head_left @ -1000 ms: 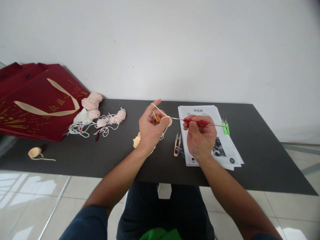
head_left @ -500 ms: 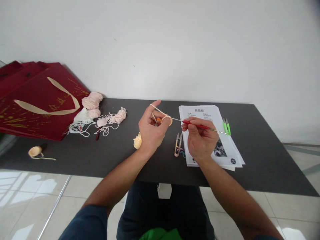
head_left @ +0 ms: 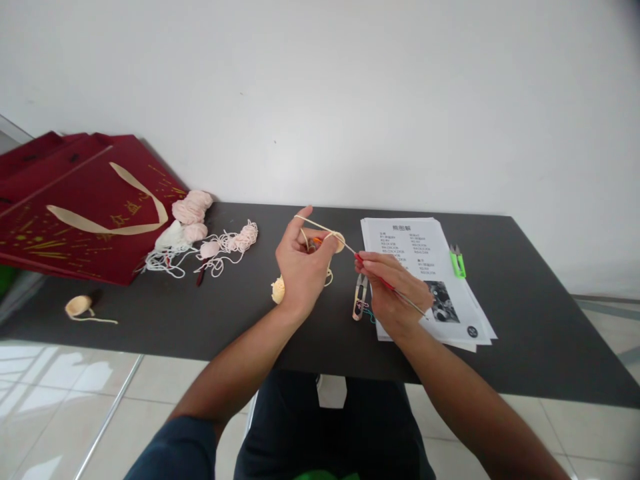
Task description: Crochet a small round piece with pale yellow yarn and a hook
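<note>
My left hand is closed around a small cream crochet piece, whose edge shows past the thumb. Cream yarn runs taut from the raised index finger to the piece. Something orange shows among the fingers, too small to name. My right hand grips a red-handled crochet hook, its metal tip at the piece and its back end slanting down to the right. A ball of cream yarn lies partly hidden behind the left wrist.
Printed sheets lie under my right hand, thread snips beside them and green snips on their right edge. Leftward are pink yarn, white yarn, a cream crochet cup and red paper bags on the dark table.
My right hand has rolled over and the hook has tilted, its back end now lower. My left hand keeps its hold with the yarn over the index finger. The whole view has shifted slightly.
</note>
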### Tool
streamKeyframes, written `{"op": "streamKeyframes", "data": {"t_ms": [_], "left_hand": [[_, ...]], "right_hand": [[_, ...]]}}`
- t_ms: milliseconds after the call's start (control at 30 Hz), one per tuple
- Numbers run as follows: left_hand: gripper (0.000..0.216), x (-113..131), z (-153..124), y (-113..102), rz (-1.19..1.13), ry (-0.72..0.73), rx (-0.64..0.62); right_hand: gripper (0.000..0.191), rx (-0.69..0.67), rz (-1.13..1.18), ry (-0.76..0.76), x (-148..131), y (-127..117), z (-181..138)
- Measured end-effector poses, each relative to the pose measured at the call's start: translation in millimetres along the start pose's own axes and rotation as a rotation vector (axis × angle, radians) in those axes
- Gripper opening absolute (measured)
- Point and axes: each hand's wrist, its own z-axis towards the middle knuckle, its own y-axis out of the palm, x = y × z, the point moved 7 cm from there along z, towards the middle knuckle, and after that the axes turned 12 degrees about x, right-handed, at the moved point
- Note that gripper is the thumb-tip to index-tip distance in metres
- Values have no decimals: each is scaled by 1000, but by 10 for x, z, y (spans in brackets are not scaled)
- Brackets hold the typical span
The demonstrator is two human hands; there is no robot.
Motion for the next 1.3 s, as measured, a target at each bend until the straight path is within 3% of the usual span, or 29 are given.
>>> {"op": "streamKeyframes", "data": {"t_ms": [233, 400, 567, 667, 767, 933, 1100, 1167, 1300], "left_hand": [[76, 11, -54, 37, -111, -88, -34], [81, -4, -34, 112, -267, -293, -107], [77, 7, -36, 165, -314, -399, -179], [85, -9, -37, 171, -277, -381, -213], [96, -33, -27, 171, -208, -339, -251], [100, -48, 6, 160, -68, -264, -289], [88, 21, -4, 101, 59, -115, -205], [84, 65, -25, 81, 91, -44, -172], [78, 109, -51, 91, 81, 9, -199]], "right_hand": [[48, -11, 10, 36, 36, 0, -22], [49, -21, 11, 35, 35, 12, -46], [32, 77, 175, 320, 213, 4, -1], [16, 120, 309, 510, 357, -6, 62], [10, 89, 357, 570, 436, -27, 157], [12, 66, 242, 399, 374, -137, 261], [7, 42, -44, 148, 97, -135, 217], [6, 42, -70, 144, 54, -125, 196], [10, 90, 40, 324, 196, -155, 174]]}}
